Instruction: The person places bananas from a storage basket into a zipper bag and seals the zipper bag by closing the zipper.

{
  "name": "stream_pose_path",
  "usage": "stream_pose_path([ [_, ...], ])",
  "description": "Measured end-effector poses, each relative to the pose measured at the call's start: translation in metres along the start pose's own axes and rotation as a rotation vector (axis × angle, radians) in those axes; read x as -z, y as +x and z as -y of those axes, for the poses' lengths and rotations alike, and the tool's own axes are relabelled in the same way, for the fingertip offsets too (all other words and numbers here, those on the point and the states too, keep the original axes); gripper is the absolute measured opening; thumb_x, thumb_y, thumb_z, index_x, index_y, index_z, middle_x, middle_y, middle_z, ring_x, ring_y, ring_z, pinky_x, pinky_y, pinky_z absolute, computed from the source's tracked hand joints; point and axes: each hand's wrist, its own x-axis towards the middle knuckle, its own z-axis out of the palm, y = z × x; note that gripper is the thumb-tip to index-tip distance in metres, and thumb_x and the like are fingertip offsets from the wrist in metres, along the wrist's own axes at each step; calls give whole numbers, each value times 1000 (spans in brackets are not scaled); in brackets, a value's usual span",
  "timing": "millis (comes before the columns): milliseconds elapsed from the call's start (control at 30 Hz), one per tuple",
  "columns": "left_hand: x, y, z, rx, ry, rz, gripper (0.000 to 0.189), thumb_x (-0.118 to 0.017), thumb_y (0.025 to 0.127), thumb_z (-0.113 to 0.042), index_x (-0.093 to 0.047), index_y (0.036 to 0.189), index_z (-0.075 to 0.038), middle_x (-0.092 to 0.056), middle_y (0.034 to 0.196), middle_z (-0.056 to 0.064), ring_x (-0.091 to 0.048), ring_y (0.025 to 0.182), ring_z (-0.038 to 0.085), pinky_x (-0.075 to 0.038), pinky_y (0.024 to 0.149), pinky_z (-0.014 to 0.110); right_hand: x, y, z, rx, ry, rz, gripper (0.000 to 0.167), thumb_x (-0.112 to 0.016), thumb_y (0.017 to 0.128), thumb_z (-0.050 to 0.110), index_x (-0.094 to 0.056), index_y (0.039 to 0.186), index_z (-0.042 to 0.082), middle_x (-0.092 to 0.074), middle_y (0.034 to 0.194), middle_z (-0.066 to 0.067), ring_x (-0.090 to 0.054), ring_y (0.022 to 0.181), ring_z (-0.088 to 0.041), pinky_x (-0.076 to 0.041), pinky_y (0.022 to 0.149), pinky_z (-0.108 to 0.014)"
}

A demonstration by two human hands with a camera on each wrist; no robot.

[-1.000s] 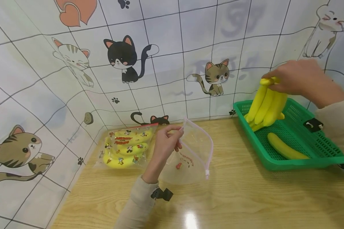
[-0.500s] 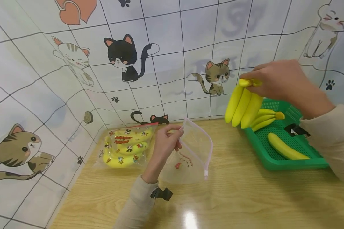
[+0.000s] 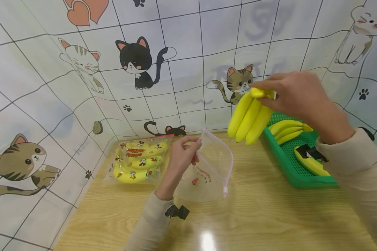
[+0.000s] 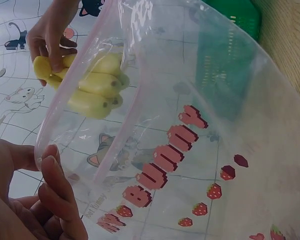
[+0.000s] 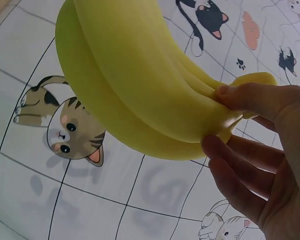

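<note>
My left hand pinches the edge of a clear zip bag, whose pink-rimmed mouth gapes toward the right. In the left wrist view, red "My Bunny" lettering and strawberries show on the bag. From my right hand hangs a bunch of yellow bananas, gripped at the stem end, tips pointing down. It is in the air, above and to the right of the bag mouth. The right wrist view shows thumb and fingers around the stem of the bananas.
A filled zip bag with cartoon prints and bananas inside lies on the wooden table at left. At right stands a green basket holding another banana bunch and a single banana. A cat-patterned sheet backs the table.
My right hand has carried the banana bunch leftward out from over the green basket, toward the open bag. The left hand and its bag have stayed nearly still.
</note>
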Motion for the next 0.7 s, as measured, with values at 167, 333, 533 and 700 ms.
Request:
stream_pose_path([
  [167,0,0,1,-2,-4,-1,28,-69,98,-19,-71,120,-3,-57,49,-4,-51,41,11,-44,46,23,-5,-6,9,1,53,-107,45,-88,82,17,-75,124,12,-78,108,-16,-64,61,-28,-39,47,-29],
  [333,0,0,0,-2,-3,-1,28,-69,98,-18,-71,120,-2,-58,50,-4,-52,42,11,-45,46,23,-12,-11,17,12,87,-183,46,-89,80,14,-76,125,13,-78,108,-15,-59,55,-24,-36,47,-26],
  [533,0,-1,-1,2,3,-14,22,-68,97,-17,-73,116,-7,-58,51,-3,-52,43,12,-46,46,23,-20,-19,29,-9,144,-262,48,-89,78,8,-76,124,14,-79,110,-13,-60,55,-21,-39,47,-27],
  [700,0,-2,-2,19,7,-18,26,-64,93,-11,-71,118,-5,-59,52,-2,-53,44,11,-47,47,23,-29,-27,38,-40,179,-321,51,-88,76,4,-76,125,15,-78,111,-14,-65,57,-22,-44,50,-30],
])
